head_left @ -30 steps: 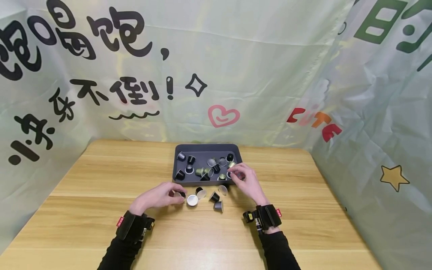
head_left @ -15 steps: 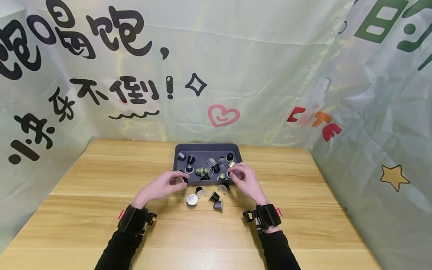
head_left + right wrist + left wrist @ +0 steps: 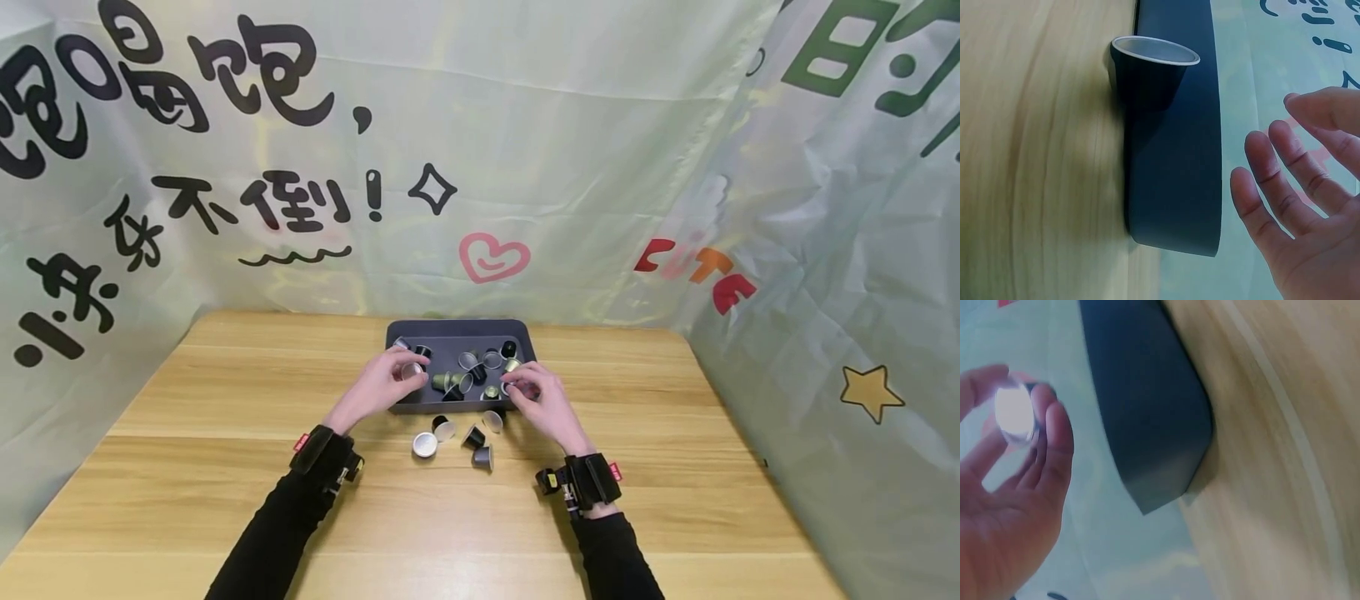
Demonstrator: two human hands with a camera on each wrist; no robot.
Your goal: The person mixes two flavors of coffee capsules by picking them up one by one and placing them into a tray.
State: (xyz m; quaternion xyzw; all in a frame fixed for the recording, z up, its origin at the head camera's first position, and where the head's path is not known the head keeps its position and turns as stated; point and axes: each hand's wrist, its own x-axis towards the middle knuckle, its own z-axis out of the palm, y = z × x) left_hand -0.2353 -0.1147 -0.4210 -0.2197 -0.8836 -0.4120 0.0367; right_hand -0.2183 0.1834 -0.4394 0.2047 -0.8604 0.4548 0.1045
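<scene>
My left hand (image 3: 375, 387) is above the left side of a dark grey tray (image 3: 450, 407), pinching a coffee capsule (image 3: 1015, 414) between thumb and fingers; its pale lid shines in the left wrist view. Over the tray's right front corner hovers my right hand (image 3: 546, 402). In the right wrist view its fingers (image 3: 1288, 203) are loosely bent with nothing between them. Several capsules, black, green and grey, lie inside the tray, such as a green capsule (image 3: 441, 381). My left hand covers some of those at the left.
In front of the tray, several capsules lie on the wooden table (image 3: 600, 533): a white-lidded capsule (image 3: 424, 445), a black capsule (image 3: 474, 437) and a grey capsule (image 3: 482, 458) among them. One black capsule (image 3: 1150, 75) leans by the tray's front wall. Printed cloth (image 3: 585, 167) hangs behind.
My left hand has lifted a capsule from the table in front of the tray and carried it forward and up over the tray's left side. The right hand has stayed almost still.
</scene>
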